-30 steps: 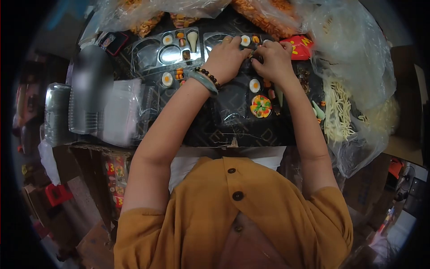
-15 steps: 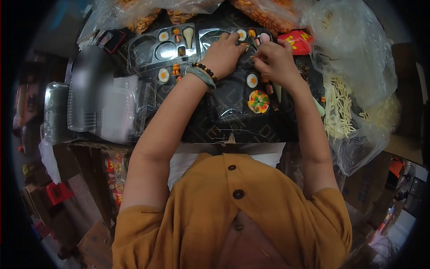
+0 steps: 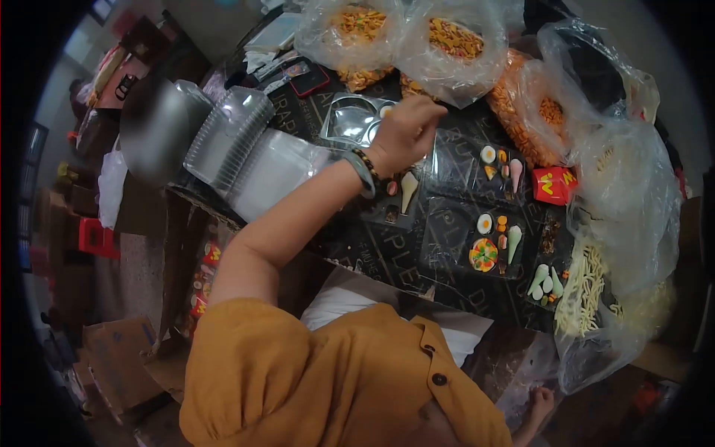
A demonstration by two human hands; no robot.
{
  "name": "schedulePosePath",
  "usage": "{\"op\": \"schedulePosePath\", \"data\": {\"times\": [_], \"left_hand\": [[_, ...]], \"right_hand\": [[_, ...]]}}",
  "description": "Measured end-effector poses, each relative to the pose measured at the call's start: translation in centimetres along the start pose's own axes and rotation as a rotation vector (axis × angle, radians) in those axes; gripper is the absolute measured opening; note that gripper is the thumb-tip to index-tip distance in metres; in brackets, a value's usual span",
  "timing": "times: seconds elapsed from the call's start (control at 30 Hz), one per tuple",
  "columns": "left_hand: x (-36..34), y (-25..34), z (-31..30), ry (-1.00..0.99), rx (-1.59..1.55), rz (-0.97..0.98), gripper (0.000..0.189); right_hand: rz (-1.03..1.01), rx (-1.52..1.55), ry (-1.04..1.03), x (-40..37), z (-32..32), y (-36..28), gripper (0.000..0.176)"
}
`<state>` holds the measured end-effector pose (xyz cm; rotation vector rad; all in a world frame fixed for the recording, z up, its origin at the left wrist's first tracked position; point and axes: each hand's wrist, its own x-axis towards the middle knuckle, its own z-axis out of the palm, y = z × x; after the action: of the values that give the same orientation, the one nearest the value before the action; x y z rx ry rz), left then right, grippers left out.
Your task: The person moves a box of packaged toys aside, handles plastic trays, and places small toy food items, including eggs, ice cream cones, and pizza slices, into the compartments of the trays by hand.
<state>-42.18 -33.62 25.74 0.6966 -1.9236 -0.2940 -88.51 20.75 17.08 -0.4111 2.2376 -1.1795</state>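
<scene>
My left hand [image 3: 406, 132] hangs over the trays with its fingers curled in. Whatever it may hold is hidden. Under it is a clear tray [image 3: 350, 119] with an egg piece, and close to its wrist lies a cream cone-shaped toy [image 3: 409, 190]. Two more clear trays, one upper [image 3: 465, 175] and one lower [image 3: 447, 238], sit to the right with small toy foods. A toy pizza [image 3: 483, 255] and a fried egg [image 3: 485, 223] lie in the lower one. Down at the lower right, below the table edge, my right hand [image 3: 542, 402] is closed beside clear plastic [image 3: 521, 365]; its contents cannot be made out.
Bags of small orange pieces [image 3: 456, 41] line the back. A red fries box [image 3: 553, 185] stands right of the trays, near a bag of pale noodle-like strips [image 3: 585, 290]. Stacked clear lids [image 3: 231, 138] and a phone [image 3: 307, 78] are at the left.
The view has turned and shifted. My right hand has left the trays and dropped below the table at the lower right. My left hand has lifted, its fingers now curled.
</scene>
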Motion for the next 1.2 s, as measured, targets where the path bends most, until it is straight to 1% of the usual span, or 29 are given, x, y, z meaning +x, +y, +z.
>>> {"op": "schedulePosePath", "data": {"times": [0.03,0.07,0.13,0.17,0.2,0.23,0.3,0.33,0.4,0.43,0.47,0.53,0.57,0.67,0.73,0.77,0.8,0.83,0.87,0.93,0.97,1.0,1.03,1.07,1.13,1.17,1.2], "left_hand": [[0.7,-1.3,-1.2,0.091,0.017,-0.059,0.021],[1.7,-3.0,-2.3,0.183,0.033,-0.118,0.021],[3.9,-8.5,-3.8,0.414,0.111,-0.140,0.016],[5.0,-11.0,-4.7,0.402,0.205,-0.201,0.016],[6.1,-13.2,-5.4,0.390,0.297,-0.260,0.016],[7.0,-15.2,-5.8,0.402,0.294,-0.257,0.016],[8.9,-19.0,-6.1,0.046,0.521,-0.436,0.017],[10.0,-20.7,-5.7,0.056,0.515,-0.439,0.017],[11.7,-23.9,-4.2,-0.469,0.556,-0.516,0.026],[12.2,-26.0,-3.1,-0.474,0.540,-0.521,0.026],[12.7,-27.3,-2.2,-0.516,0.295,-0.585,0.030],[12.8,-28.9,-0.9,-0.563,0.038,-0.653,0.035],[13.4,-27.0,-1.9,-0.719,0.186,-0.548,0.037],[12.9,-27.0,-2.4,-0.807,0.346,-0.489,0.039],[12.8,-25.0,-3.6,-0.644,0.637,-0.430,0.037],[12.4,-25.1,-3.6,-0.650,0.632,-0.426,0.037],[11.7,-25.3,-3.9,-0.508,0.551,-0.492,0.036],[11.2,-25.5,-4.1,-0.364,0.470,-0.553,0.035],[11.1,-25.8,-4.2,-0.369,0.467,-0.548,0.035],[11.0,-26.6,-4.3,-0.241,0.814,-0.462,0.026],[11.2,-27.0,-4.6,-0.178,0.862,-0.471,0.025],[11.3,-27.1,-4.7,-0.128,0.841,-0.506,0.025],[11.6,-27.4,-4.8,-0.067,0.778,-0.558,0.024],[11.7,-27.6,-5.0,0.012,0.636,-0.633,0.023],[12.4,-28.3,-5.2,0.202,0.202,-0.788,0.022],[12.7,-28.4,-5.2,0.313,-0.060,-0.865,0.021],[13.0,-28.4,-5.4,0.373,-0.270,-0.914,0.021]], "right_hand": [[0.003,0.112,0.113,1.3,-2.7,3.9,0.004],[-0.005,0.101,0.201,2.4,-3.8,5.5,0.006],[-0.018,0.075,0.378,5.1,-6.4,9.5,0.010],[-0.004,0.071,0.455,5.7,-6.5,9.8,0.010],[0.012,0.067,0.487,6.1,-5.6,9.1,0.010],[0.030,0.066,0.506,6.5,-4.6,8.4,0.011],[0.065,0.066,0.514,6.8,-2.7,6.7,0.011],[0.076,0.069,0.503,6.6,-2.1,6.1,0.012],[0.099,0.061,0.483,6.1,-1.1,5.1,0.012],[0.113,0.056,0.479,5.8,-0.7,4.7,0.013],[0.130,0.050,0.470,5.4,-0.3,4.3,0.013],[0.156,0.042,0.458,4.9,0.5,3.8,0.014],[0.167,0.032,0.451,4.6,0.8,3.6,0.014],[0.176,-0.049,0.402,4.1,2.0,3.4,0.015],[0.106,-0.259,0.334,4.1,2.3,3.5,0.016],[0.102,-0.258,0.331,4.1,2.6,3.1,0.016],[0.118,-0.211,0.332,4.2,3.0,2.8,0.017],[0.234,0.116,0.401,3.9,4.2,1.2,0.018],[0.238,0.119,0.406,3.9,4.0,1.2,0.018],[0.173,0.125,0.309,4.0,3.0,1.2,0.018],[0.178,0.126,0.315,3.6,3.4,0.7,0.018],[0.087,0.121,0.386,3.3,4.0,0.1,0.015],[-0.004,0.116,0.454,2.8,4.3,-0.1,0.014],[0.000,0.120,0.459,2.8,3.2,0.6,0.014],[-0.205,-0.174,0.523,3.5,1.2,2.3,0.019],[-0.205,-0.159,0.526,2.7,2.3,0.9,0.019],[-0.266,-0.238,0.556,1.8,3.0,-1.0,0.022]]}}
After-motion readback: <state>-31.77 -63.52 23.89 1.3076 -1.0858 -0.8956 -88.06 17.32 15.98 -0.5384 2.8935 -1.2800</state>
